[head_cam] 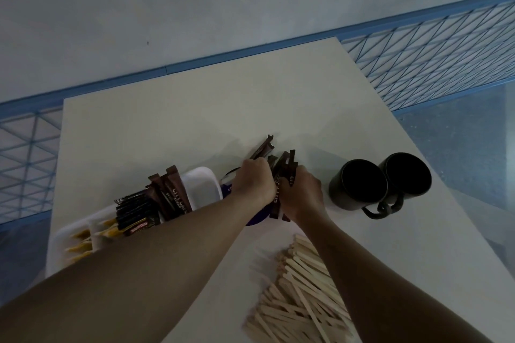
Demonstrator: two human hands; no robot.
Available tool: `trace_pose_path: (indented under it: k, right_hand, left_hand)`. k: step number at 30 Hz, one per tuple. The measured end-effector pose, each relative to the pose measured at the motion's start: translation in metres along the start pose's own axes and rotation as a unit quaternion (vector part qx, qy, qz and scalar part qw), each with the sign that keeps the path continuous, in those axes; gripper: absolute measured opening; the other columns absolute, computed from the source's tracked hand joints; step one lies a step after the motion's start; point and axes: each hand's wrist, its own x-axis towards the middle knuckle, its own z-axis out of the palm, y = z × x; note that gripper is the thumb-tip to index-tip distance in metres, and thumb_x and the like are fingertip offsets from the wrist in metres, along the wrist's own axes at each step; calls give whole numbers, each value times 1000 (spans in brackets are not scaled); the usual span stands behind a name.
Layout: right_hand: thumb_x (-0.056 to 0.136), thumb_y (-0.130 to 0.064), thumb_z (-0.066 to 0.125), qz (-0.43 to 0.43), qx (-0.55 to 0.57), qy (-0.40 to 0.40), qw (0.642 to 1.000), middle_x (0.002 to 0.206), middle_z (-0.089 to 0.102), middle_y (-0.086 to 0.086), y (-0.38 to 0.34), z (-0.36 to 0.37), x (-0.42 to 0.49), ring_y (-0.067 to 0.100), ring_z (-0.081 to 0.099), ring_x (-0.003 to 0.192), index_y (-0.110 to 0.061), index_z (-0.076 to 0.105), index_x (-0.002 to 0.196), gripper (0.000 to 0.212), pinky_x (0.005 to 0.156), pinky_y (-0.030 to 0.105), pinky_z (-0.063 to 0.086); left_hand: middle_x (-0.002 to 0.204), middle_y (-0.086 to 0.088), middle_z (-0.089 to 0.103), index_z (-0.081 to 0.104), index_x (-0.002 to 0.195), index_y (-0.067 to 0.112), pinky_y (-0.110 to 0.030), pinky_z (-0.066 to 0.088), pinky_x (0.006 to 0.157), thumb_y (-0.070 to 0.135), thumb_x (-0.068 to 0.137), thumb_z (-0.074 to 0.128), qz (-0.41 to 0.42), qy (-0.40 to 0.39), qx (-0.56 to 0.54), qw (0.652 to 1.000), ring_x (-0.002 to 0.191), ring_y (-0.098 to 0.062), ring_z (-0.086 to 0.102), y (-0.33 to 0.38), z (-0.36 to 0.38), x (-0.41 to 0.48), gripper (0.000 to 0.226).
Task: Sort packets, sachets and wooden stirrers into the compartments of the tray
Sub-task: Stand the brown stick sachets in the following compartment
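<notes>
A white compartment tray point(204, 184) stands at the table's left, partly hidden by my left forearm. It holds brown stick sachets point(170, 195), black packets point(133, 213) and yellow sachets point(80, 245) in separate sections. My left hand point(255, 182) and my right hand point(302, 193) meet just right of the tray, both gripping a bundle of brown stick sachets point(282, 172) that fans out above my fingers. A dark blue packet point(259, 216) lies under my hands. A heap of wooden stirrers point(295, 295) lies loose on the table near its front edge.
Two black mugs point(359, 185) lie side by side to the right of my hands, handles toward me. The white table point(195, 108) ends at a blue wire railing point(434, 44) behind and at both sides.
</notes>
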Motion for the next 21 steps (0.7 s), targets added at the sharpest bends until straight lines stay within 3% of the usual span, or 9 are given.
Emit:
trace_pose_path:
  k: [4,11,16,21]
  right_hand:
    - [96,-22,53,-4,-7,-5,1000,92,61,3,1,-1,2,22,60,82,-16,55,100,8,68,37,52]
    - [96,-25,54,-6,-6,-10,1000,97,62,5,2,0,3,24,61,85,-16,55,103,12,73,39,54]
    - [95,-24,53,0,15,-9,1000,98,64,5,0,0,2,24,62,87,-16,56,105,13,77,44,56]
    - [96,-25,50,21,36,-24,999,97,63,4,-3,-5,1,24,62,87,-18,54,105,12,79,47,57]
  left_hand:
    - [113,-17,61,59,113,3,-39,51,82,4,92,52,16,25,16,999,102,-33,61,4,-2,4,22]
    - [111,-15,62,62,111,4,-33,44,71,9,92,55,20,9,29,999,101,-33,61,6,-1,10,20]
    - [115,-17,59,55,117,4,-38,53,83,11,91,61,30,-28,13,999,103,-32,61,7,-1,11,28]
    - [114,-18,61,50,124,1,-32,47,73,11,93,58,11,-40,-21,999,102,-32,62,9,-6,5,33]
